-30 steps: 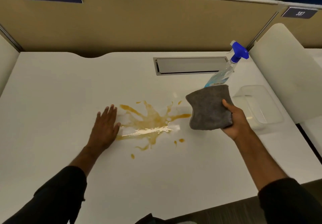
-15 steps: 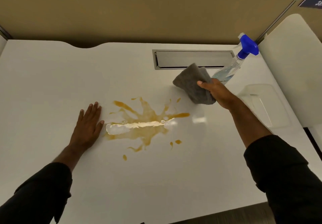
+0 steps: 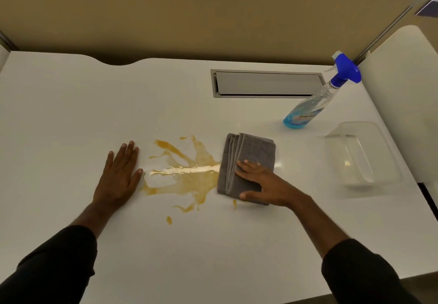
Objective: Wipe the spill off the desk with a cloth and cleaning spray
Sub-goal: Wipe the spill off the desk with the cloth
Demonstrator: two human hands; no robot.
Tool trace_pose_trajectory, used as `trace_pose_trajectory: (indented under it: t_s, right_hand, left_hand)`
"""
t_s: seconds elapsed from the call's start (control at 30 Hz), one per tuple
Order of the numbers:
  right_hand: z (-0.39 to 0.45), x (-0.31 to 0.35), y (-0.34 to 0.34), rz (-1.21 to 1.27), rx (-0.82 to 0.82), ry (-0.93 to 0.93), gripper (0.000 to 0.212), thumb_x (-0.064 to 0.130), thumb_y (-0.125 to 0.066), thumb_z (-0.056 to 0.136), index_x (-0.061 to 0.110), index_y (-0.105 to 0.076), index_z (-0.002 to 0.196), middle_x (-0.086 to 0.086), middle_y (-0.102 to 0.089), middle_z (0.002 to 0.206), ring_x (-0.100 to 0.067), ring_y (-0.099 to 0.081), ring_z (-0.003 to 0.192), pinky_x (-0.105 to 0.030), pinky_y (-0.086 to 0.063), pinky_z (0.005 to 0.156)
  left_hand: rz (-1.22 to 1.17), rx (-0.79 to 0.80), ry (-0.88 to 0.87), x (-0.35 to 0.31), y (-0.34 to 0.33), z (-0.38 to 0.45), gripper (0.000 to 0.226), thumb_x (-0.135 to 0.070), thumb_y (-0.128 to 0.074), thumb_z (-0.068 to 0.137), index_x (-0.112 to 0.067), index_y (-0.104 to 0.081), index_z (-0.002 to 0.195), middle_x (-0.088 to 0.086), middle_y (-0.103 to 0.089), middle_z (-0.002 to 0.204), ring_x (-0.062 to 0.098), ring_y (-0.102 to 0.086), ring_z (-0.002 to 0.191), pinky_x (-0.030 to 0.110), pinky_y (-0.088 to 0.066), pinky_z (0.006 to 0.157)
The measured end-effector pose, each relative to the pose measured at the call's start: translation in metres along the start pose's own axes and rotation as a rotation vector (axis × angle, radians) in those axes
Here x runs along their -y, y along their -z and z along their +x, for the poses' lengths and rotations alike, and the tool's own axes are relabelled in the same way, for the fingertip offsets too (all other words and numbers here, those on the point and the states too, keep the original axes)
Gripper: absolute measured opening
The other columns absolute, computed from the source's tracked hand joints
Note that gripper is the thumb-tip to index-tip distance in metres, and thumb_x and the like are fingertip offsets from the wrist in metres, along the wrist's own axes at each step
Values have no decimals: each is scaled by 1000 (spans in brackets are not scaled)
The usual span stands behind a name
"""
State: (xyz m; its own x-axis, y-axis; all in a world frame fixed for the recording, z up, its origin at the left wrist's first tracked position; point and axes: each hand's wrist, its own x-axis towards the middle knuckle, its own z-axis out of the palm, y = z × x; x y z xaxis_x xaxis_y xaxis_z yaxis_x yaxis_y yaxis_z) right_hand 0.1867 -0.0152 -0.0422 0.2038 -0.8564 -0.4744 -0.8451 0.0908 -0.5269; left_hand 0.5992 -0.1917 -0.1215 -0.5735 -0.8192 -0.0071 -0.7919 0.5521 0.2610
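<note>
An amber spill (image 3: 187,175) spreads over the middle of the white desk (image 3: 71,114), with small drops in front of it. A folded grey cloth (image 3: 251,154) lies flat on the spill's right edge. My right hand (image 3: 260,180) presses down on the cloth with straight fingers, thumb at its near edge. My left hand (image 3: 118,173) rests flat on the desk just left of the spill, fingertips close to the liquid. A clear spray bottle (image 3: 315,104) with blue liquid and a blue trigger head stands at the back right, apart from both hands.
A clear plastic container (image 3: 360,159) sits on the desk right of the cloth. A grey cable hatch (image 3: 265,83) is set into the desk at the back. Tan partition walls (image 3: 213,19) close off the back, and a white divider (image 3: 407,71) stands at the right.
My right hand brought the cloth down from the air near the spray bottle and laid it on the spill's right edge. My left hand stayed flat beside the spill.
</note>
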Motion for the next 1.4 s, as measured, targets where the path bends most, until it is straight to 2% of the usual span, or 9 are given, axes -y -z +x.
trace_pose_trajectory:
  t_s: [0.13, 0.23, 0.37, 0.47, 0.63, 0.9, 1.07, 1.23, 1.4]
  right_hand:
    - [8, 2, -20, 157, -538, -129, 53, 43, -56, 100, 20, -50, 148, 2, -43, 158, -12, -31, 151, -45, -25, 125]
    - [31, 9, -27, 100, -766, -319, 58, 42, -53, 102, 11, -46, 150, -9, -42, 159, -25, -32, 151, -46, -24, 125]
    - [58, 13, -38, -155, -615, -460, 79, 63, -37, 99, 22, -13, 162, -11, -9, 170, -32, -5, 157, -56, -5, 126]
    - [72, 23, -48, -296, -535, -545, 88, 76, -16, 91, 27, -2, 162, -16, -1, 170, -38, 1, 156, -65, -4, 122]
    - [90, 38, -58, -368, -518, -508, 79, 73, -20, 93, 36, -4, 161, -13, -1, 170, -41, 1, 155, -72, -5, 117]
    - [18, 55, -127, -455, -469, -263, 75, 64, -32, 96, 37, -7, 161, -3, 0, 171, -30, 0, 158, -65, -11, 120]
    - [9, 25, -85, -453, -466, -441, 67, 53, -27, 100, 36, -3, 161, -2, -3, 171, -27, -3, 158, -62, -14, 121]
    - [80, 31, -37, -384, -492, -606, 67, 48, -28, 104, 30, 1, 162, -11, -4, 171, -35, -5, 156, -64, -13, 121]
    - [104, 90, -73, -426, -457, -361, 72, 45, -33, 99, 31, -1, 162, -3, -3, 171, -30, -4, 157, -64, -8, 121]
  left_hand:
    - [-2, -11, -5, 2, -2, 0, 65, -42, -18, 98, -9, -13, 153, 5, -8, 163, 20, -3, 151, 49, -7, 121]
    - [1, -15, -3, 2, -3, 0, 64, -41, -19, 98, -9, -13, 154, 5, -8, 163, 20, -4, 151, 49, -6, 121]
    - [-4, -23, -1, 1, -3, 1, 63, -38, -20, 98, -8, -15, 153, 7, -10, 163, 21, -6, 151, 50, -8, 121]
    - [-5, -33, -1, 2, -4, 0, 61, -36, -19, 98, -8, -17, 153, 8, -12, 163, 21, -7, 150, 50, -9, 121]
    - [8, -33, -3, 2, -5, 1, 61, -34, -19, 98, -7, -17, 153, 8, -12, 163, 21, -8, 150, 51, -10, 120]
    - [32, -6, 8, 2, -3, 0, 61, -34, -18, 98, -9, -15, 153, 7, -9, 163, 21, -5, 151, 50, -9, 121]
    - [41, -2, 16, 1, -2, 1, 61, -33, -19, 97, -9, -15, 153, 7, -9, 163, 21, -6, 151, 50, -10, 121]
    - [36, -6, 17, 1, -1, -1, 61, -33, -20, 97, -9, -18, 153, 7, -11, 163, 22, -7, 150, 51, -10, 120]
    - [31, -17, 10, 0, 0, 0, 61, -33, -20, 97, -8, -19, 152, 8, -13, 162, 22, -9, 150, 50, -10, 121]
